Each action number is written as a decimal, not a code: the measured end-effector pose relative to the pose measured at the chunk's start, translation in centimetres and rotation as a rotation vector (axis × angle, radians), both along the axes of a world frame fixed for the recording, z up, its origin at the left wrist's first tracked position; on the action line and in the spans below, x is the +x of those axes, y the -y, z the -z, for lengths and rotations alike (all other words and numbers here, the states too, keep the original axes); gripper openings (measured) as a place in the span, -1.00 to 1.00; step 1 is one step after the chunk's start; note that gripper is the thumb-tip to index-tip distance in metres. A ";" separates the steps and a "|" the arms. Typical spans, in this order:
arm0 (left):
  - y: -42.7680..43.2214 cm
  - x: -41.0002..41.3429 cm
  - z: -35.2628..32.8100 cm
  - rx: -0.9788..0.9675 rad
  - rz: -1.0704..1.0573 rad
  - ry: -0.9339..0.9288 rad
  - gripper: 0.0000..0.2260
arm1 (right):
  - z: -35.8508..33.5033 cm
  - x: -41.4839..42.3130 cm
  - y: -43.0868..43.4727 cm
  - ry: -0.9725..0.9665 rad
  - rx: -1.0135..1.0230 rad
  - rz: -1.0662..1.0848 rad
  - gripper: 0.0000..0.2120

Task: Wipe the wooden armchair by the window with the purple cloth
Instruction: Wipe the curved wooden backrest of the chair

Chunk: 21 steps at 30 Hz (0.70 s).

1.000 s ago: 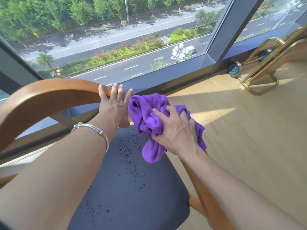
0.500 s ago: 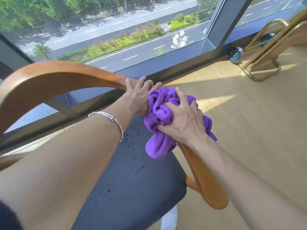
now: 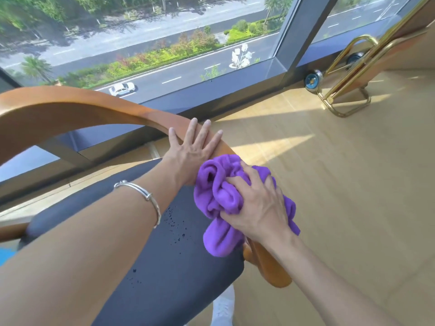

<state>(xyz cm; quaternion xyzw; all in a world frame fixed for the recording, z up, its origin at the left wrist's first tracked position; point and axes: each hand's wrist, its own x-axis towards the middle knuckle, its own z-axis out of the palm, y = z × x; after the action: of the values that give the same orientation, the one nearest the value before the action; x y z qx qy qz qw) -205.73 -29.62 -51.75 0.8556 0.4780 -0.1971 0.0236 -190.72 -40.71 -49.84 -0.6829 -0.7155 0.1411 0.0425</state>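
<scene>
While my left hand (image 3: 191,149) lies flat steadying the rail (image 3: 94,107), my right hand (image 3: 260,208) should press the bunched cloth (image 3: 219,198) firmly along it.

Bright sun through the window (image 3: 164,55) (edges bowed), floor (image 3: 353,184) glaring.

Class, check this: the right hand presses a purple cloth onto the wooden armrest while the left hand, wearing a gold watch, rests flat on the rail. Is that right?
One detail is wrong. The head view shows a silver bracelet, not a gold watch, on the left wrist. Otherwise yes: the right hand presses the purple cloth onto the armrest; the left hand lies flat.
</scene>
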 end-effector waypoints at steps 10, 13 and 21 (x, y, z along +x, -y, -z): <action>0.2 0.4 -0.4 -0.022 -0.031 -0.054 -0.14 | 0.6 1.6 2.6 -0.063 0.046 -0.026 -0.55; 0.8 0.5 -0.6 -0.001 -0.075 -0.059 -0.10 | 1.0 3.5 7.5 -0.150 0.024 -0.038 -0.49; 3.4 1.4 -1.5 -0.088 -0.156 -0.090 -0.16 | 1.1 2.9 5.9 -0.136 0.036 -0.019 -0.52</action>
<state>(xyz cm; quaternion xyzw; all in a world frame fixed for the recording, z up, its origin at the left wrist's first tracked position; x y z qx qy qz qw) -204.36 -32.99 -50.29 0.8042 0.5348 -0.2535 0.0549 -187.78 -46.58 -50.98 -0.6640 -0.7198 0.1748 0.1020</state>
